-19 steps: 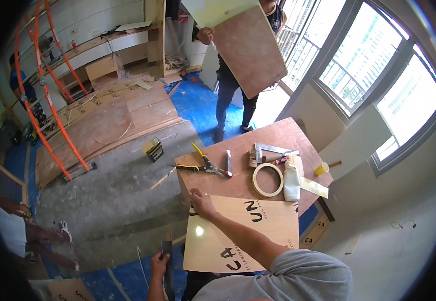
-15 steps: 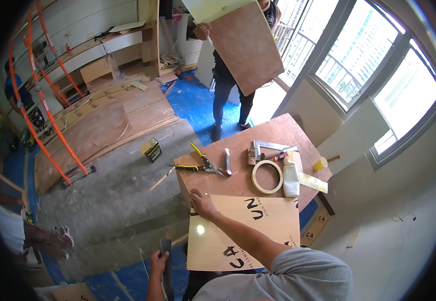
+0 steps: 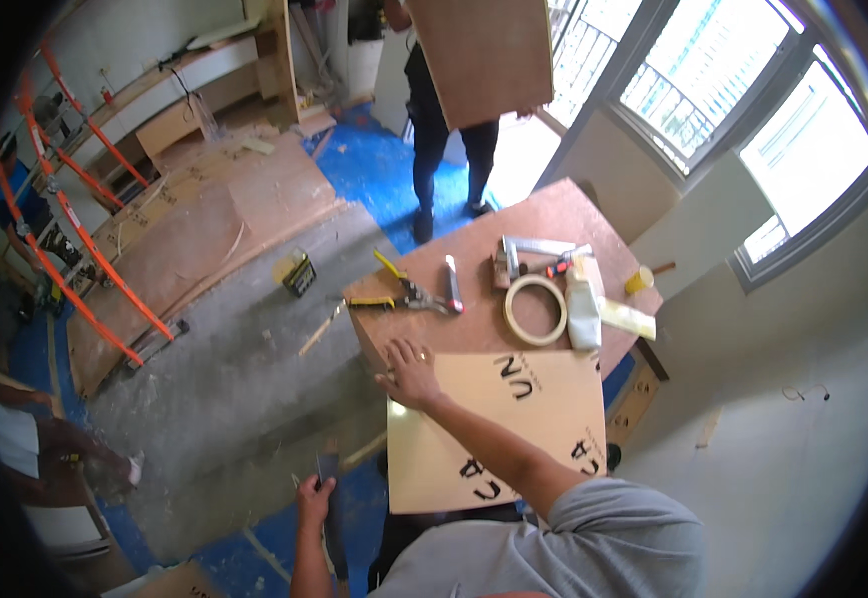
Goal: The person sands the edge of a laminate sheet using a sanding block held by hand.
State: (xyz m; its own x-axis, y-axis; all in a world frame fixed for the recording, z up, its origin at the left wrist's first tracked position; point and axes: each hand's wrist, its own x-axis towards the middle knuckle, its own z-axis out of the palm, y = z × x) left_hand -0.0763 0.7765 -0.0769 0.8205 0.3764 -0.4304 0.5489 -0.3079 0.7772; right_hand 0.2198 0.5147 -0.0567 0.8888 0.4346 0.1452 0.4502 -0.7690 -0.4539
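Note:
My left hand [image 3: 312, 500] is closed around a long, dark flat strip [image 3: 329, 468] that hangs beside the workbench. My right hand [image 3: 412, 375] lies over the far left corner of a tan laminate sheet [image 3: 543, 419] marked with black lettering, its fingers spread. The near part of that sheet reaches back toward my body. Under its far edge is a reddish-brown board top [image 3: 484, 339]. On this top, beyond my right hand, are yellow-and-black snips [image 3: 419, 297] and a cutter-like tool [image 3: 452, 284] with a red end.
A tape roll [image 3: 535, 311], a white bottle [image 3: 583, 314], a metal square [image 3: 543, 246] and a yellow cup [image 3: 639, 280] stand at the top's right. A co-worker carries a brown panel [image 3: 484, 60] beyond. Left are an orange ladder [image 3: 90, 239], stacked boards [image 3: 224, 214] and a tin [image 3: 298, 274].
The fingers of my right hand have spread out over the sheet's corner. The co-worker's panel stands higher and more upright. The whole view has shifted slightly; my left hand keeps the dark strip.

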